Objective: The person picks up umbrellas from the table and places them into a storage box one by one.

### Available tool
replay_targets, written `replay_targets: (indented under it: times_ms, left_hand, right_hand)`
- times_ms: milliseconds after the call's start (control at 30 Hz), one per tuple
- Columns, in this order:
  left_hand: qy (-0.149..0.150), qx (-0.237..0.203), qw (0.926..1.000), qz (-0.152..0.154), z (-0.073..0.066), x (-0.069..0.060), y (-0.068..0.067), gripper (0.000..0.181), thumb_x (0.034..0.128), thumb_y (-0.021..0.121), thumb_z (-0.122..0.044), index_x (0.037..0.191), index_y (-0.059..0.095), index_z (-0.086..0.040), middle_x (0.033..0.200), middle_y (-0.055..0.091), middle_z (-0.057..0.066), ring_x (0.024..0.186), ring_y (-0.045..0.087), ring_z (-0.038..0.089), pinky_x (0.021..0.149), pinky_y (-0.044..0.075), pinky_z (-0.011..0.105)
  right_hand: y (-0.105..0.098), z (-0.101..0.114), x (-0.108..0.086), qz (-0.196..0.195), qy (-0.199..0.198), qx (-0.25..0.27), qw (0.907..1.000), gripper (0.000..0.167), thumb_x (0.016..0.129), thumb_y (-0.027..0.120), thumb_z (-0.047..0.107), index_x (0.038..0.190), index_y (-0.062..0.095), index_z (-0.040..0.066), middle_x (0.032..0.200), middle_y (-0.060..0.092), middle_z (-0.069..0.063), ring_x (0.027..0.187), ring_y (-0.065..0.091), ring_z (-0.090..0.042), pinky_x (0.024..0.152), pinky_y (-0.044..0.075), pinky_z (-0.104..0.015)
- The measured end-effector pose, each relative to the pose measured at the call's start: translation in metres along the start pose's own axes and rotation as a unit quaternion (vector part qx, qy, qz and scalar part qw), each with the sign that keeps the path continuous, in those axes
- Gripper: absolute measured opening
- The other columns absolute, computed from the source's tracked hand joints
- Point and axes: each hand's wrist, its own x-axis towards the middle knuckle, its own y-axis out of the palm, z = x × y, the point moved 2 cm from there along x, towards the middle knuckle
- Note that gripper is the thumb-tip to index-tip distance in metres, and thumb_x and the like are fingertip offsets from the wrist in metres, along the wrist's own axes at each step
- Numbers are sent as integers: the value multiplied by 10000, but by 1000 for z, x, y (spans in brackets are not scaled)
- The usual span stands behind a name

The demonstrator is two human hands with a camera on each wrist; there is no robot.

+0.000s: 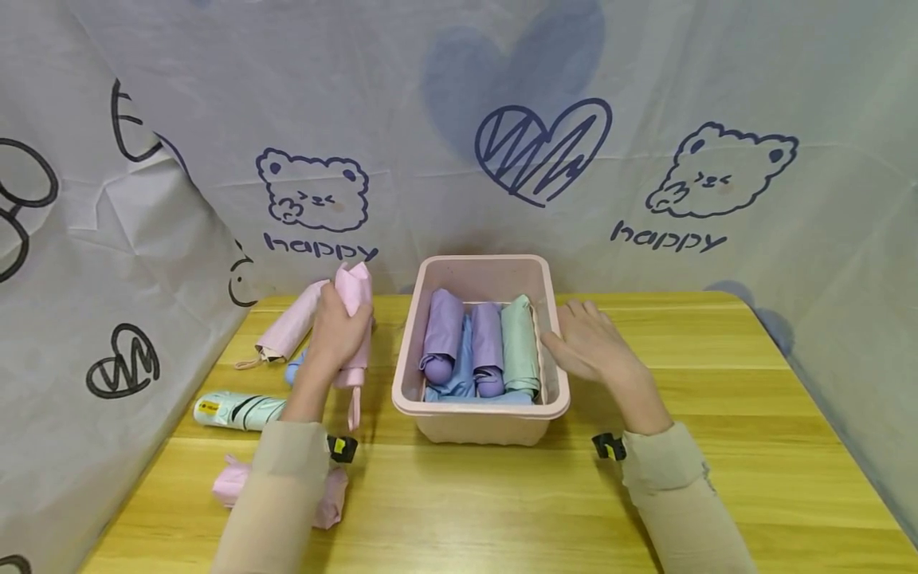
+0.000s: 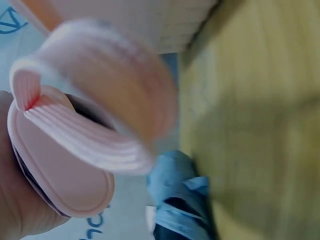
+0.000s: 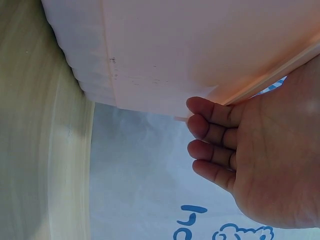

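Observation:
My left hand [image 1: 343, 327] grips a pink folded umbrella [image 1: 354, 291], raised left of the pale pink plastic bin [image 1: 480, 430]. The umbrella's flat end and wrist strap [image 2: 85, 140] fill much of the left wrist view; the strap is blurred. Inside the bin lie folded umbrellas: a purple one [image 1: 443, 323], another purple one [image 1: 487, 335], a green one [image 1: 519, 343] and blue ones [image 1: 464, 363] partly underneath. At the bin's right rim is my right hand [image 1: 591, 343], its thumb over the rim and its fingers [image 3: 215, 135] loosely bent outside the wall.
On the left of the wooden table [image 1: 717, 383] lie another pink umbrella [image 1: 290, 323], a blue one [image 1: 292, 368] mostly hidden by my hand, a mint one [image 1: 240, 410] and a pink one [image 1: 231, 481] under my left forearm. A printed cloth [image 1: 430, 215] hangs behind.

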Motion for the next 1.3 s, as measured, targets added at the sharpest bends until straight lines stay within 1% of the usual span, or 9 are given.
replay_targets:
  times_ms: [200, 433, 567, 600, 700, 800, 900, 1100, 1300]
  left_hand:
    - [103, -248, 9996, 2, -21, -2, -10, 619, 950, 552, -313, 1383, 341, 75, 1175, 504, 247, 975, 581, 375, 853, 536, 500]
    - [187, -280, 9994, 36, -48, -7, -18, 665, 963, 535, -345, 1455, 312, 42, 1211, 511, 231, 1005, 566, 360, 885, 514, 504]
    - [332, -321, 9988, 141, -65, -9, -19, 681, 962, 542, -341, 1474, 296, 34, 1238, 494, 229, 1028, 555, 358, 917, 501, 508]
    - [386, -296, 9987, 172, -70, -9, -19, 686, 959, 543, -338, 1475, 292, 38, 1237, 492, 231, 1031, 554, 358, 921, 501, 510]
    - [576, -193, 9977, 315, -85, -8, -15, 684, 943, 550, -324, 1457, 303, 53, 1230, 493, 236, 1045, 549, 359, 929, 500, 511]
    - [747, 92, 9960, 476, -100, -5, -11, 707, 933, 544, -346, 1465, 311, 56, 1243, 495, 226, 1062, 545, 352, 937, 495, 515]
    - [882, 340, 9934, 656, -115, -3, -6, 705, 945, 527, -393, 1449, 327, 58, 1257, 486, 221, 1082, 534, 349, 954, 482, 515]
    - [876, 629, 9890, 1010, -139, 1, 3, 732, 915, 546, -447, 1422, 331, 34, 1247, 465, 189, 1061, 539, 333, 912, 508, 496]
    - [934, 946, 9828, 1281, -160, 14, 16, 742, 907, 542, -452, 1427, 333, 33, 1210, 472, 167, 1021, 542, 309, 843, 513, 458]
  right_hand:
    - [0, 0, -1, 14, -21, -3, 10000, 618, 1047, 360, 386, 1398, 496, -105, 1323, 520, -257, 1183, 440, -394, 1060, 375, -563]
    - [1, 0, 1, 7, -4, -24, 10000, 619, 1046, 360, 390, 1390, 502, -105, 1320, 519, -255, 1176, 436, -393, 1054, 375, -560]
    - [1, 0, 2, 54, -5, 21, 10000, 630, 1048, 358, 393, 1413, 487, -104, 1350, 509, -263, 1203, 437, -401, 1073, 368, -569]
    - [1, 1, 2, 76, 3, 46, 10000, 642, 1050, 355, 395, 1433, 472, -107, 1384, 498, -276, 1244, 433, -417, 1100, 354, -581]
    - [0, 0, 1, 116, 28, 92, 9999, 670, 1053, 350, 397, 1466, 433, -124, 1452, 460, -302, 1323, 405, -450, 1150, 312, -605]
    - [0, 0, 1, 123, 33, 108, 9999, 682, 1054, 351, 396, 1473, 416, -139, 1471, 445, -315, 1350, 390, -461, 1166, 292, -618]
    - [1, 0, 1, 76, -23, 104, 9999, 656, 1052, 357, 387, 1432, 457, -138, 1399, 487, -300, 1268, 427, -435, 1115, 341, -610]
    - [2, 0, 1, -3, -91, 103, 9999, 606, 1044, 370, 378, 1353, 512, -124, 1277, 527, -261, 1153, 449, -388, 1044, 386, -567]
    - [0, -1, 1, -39, -83, 113, 9999, 598, 1041, 368, 372, 1338, 522, -124, 1270, 533, -258, 1142, 451, -386, 1038, 388, -560]
